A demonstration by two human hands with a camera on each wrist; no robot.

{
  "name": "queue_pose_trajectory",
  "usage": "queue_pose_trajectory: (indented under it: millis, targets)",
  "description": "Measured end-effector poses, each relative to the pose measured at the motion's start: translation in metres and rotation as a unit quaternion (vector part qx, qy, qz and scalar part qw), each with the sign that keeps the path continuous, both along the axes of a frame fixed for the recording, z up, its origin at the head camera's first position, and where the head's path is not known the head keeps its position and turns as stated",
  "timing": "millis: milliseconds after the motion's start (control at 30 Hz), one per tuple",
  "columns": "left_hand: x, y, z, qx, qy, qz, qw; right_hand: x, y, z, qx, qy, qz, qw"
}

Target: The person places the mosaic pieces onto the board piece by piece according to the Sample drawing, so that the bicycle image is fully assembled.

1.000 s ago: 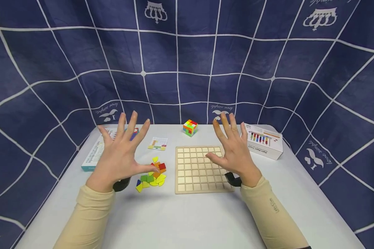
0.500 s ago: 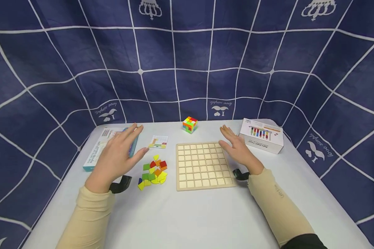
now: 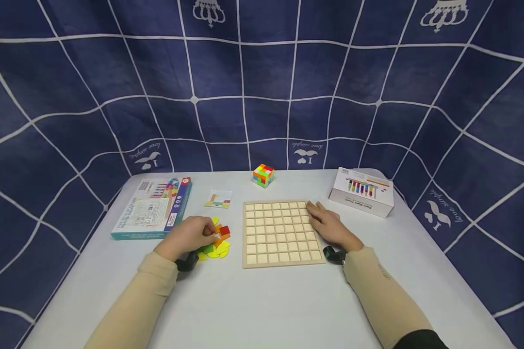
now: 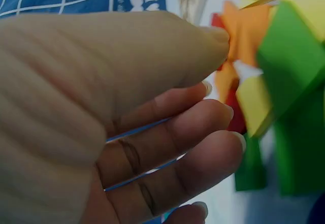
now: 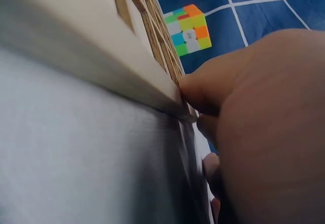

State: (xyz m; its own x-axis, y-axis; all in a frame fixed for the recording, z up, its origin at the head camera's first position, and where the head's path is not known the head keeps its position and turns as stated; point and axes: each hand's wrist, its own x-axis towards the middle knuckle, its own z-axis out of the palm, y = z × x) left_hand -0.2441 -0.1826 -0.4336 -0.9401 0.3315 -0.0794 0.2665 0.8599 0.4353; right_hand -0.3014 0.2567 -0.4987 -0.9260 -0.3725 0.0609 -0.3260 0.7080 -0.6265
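Observation:
My left hand [image 3: 188, 236] reaches palm-down into a pile of small flat coloured pieces [image 3: 222, 247], left of the board. Its fingers bend loosely, thumb and fingers apart. In the left wrist view the thumb tip overlaps an orange piece [image 4: 249, 31], with green pieces [image 4: 292, 46] and yellow ones beside it. What lies behind the thumb is hidden. My right hand [image 3: 329, 230] rests along the right edge of a wooden grid board [image 3: 280, 236], fingertips close to its far corner. In the right wrist view the thumb touches the board's rim [image 5: 147, 74].
A puzzle cube [image 3: 263, 175] stands behind the board. A small printed card [image 3: 219, 198] lies beyond the pile. At the left is a flat teal-edged box [image 3: 146, 213]; a white box [image 3: 362, 192] sits at the back right. A blue curtain [image 3: 262, 121] surrounds the white table.
Both hands, raised and spread earlier, have come down. The left moved right and down onto the coloured pieces, its fingers now bent; the right lowered to the board's right edge.

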Motion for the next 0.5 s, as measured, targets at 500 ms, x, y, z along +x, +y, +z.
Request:
queue_pose_trajectory:
  millis: [500]
  targets:
    - [-0.003, 0.006, -0.013, -0.005, 0.013, -0.038, 0.9992, 0.003, -0.002, 0.003, 0.018, 0.010, 0.010, 0.9997]
